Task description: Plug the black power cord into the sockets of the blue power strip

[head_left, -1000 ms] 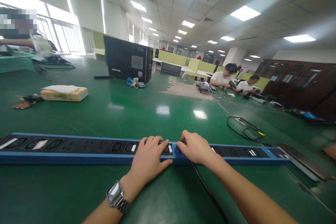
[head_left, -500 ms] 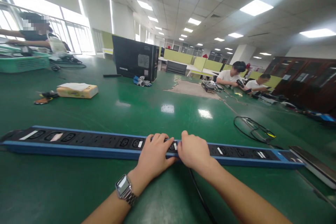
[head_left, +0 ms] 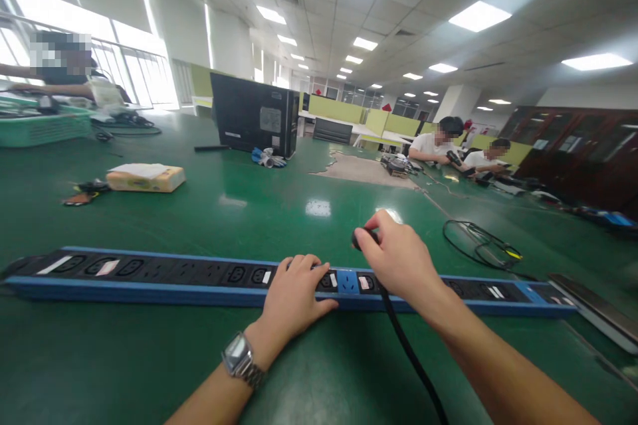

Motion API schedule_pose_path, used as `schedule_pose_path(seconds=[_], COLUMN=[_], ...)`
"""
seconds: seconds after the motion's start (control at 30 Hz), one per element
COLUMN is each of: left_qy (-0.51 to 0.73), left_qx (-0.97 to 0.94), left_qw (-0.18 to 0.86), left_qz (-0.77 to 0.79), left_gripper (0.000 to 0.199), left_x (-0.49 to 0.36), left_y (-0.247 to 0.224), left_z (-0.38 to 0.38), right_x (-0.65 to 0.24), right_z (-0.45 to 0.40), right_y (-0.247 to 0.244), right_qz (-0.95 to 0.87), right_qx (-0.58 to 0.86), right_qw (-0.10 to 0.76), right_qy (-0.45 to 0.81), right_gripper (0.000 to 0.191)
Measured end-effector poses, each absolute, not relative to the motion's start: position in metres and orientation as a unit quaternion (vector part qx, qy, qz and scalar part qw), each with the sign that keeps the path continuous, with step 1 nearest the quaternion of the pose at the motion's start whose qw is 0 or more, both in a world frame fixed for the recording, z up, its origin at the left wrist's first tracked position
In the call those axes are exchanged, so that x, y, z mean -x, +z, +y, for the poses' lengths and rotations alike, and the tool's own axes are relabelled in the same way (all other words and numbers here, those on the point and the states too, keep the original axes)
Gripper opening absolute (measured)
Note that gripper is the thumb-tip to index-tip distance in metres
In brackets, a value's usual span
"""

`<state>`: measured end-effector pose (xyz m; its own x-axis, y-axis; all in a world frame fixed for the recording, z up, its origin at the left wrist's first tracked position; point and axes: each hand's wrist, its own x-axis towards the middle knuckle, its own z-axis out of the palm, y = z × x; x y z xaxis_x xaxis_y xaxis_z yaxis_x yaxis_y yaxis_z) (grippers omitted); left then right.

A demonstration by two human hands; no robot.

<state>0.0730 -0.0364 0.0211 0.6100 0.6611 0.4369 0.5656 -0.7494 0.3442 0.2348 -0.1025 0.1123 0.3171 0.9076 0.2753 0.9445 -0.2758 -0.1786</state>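
Observation:
A long blue and black power strip (head_left: 199, 271) lies across the green table, its sockets facing up. My left hand (head_left: 296, 292), with a watch on the wrist, grips the strip near its middle, fingers over the far edge and thumb on the near side. Just to its right shows a blue socket (head_left: 347, 281). Above the strip, my right hand (head_left: 399, 252) is closed on a black plug (head_left: 365, 238), held apart from the sockets. Its black cord (head_left: 409, 352) runs down toward the front edge of view. My fingers hide part of the plug.
Farther back stand a black computer case (head_left: 252, 113), gloves (head_left: 269, 157) and a yellow tissue pack (head_left: 146, 178). A coiled black cable (head_left: 478, 246) lies at right, near a dark flat object (head_left: 593, 312). A green basket (head_left: 50, 127) is at left. Other people sit around the table.
My right hand has lifted the plug off the strip and moved up and right, uncovering the blue socket. My left hand stays on the strip.

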Motion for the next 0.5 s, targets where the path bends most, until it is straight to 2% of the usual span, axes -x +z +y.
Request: schedule_pose_path(seconds=[0.07,0.1,0.17,0.2,0.23,0.3,0.37,0.43,0.5], left_qy=[0.322,0.375,0.391,0.374,0.361,0.421,0.466,0.472,0.483], left_qx=[-0.872,-0.839,-0.838,-0.835,-0.8,-0.606,-0.392,-0.294,-0.283], left_qw=[0.113,0.152,0.235,0.299,0.384,0.568,0.699,0.751,0.747], left_qz=[0.35,0.363,0.3,0.271,0.286,0.366,0.375,0.355,0.358], left_gripper=[0.022,0.019,0.014,0.014,0.027,0.038,0.045,0.043,0.04], left_x=[-0.069,-0.067,-0.065,-0.065,-0.066,-0.067,-0.065,-0.059,-0.054], left_y=[0.03,0.033,0.033,0.032,0.03,0.027,0.028,0.032,0.037], left_z=[-0.053,-0.066,-0.095,-0.109,-0.119,-0.128,-0.122,-0.109,-0.098], right_x=[-0.24,-0.24,-0.232,-0.225,-0.216,-0.195,-0.178,-0.167,-0.163], right_z=[-0.103,-0.102,-0.097,-0.093,-0.09,-0.088,-0.091,-0.1,-0.114], right_y=[0.107,0.1,0.083,0.076,0.07,0.064,0.064,0.067,0.066], right_qz=[-0.587,-0.59,-0.589,-0.588,-0.591,-0.61,-0.651,-0.715,-0.763], right_qx=[0.789,0.787,0.776,0.767,0.754,0.726,0.684,0.601,0.512], right_qw=[0.177,0.183,0.217,0.241,0.263,0.294,0.319,0.337,0.344], right_qy=[-0.022,0.001,0.057,0.087,0.112,0.118,0.089,0.119,0.192], right_gripper=[0.023,0.021,0.019,0.021,0.023,0.033,0.044,0.046,0.039])
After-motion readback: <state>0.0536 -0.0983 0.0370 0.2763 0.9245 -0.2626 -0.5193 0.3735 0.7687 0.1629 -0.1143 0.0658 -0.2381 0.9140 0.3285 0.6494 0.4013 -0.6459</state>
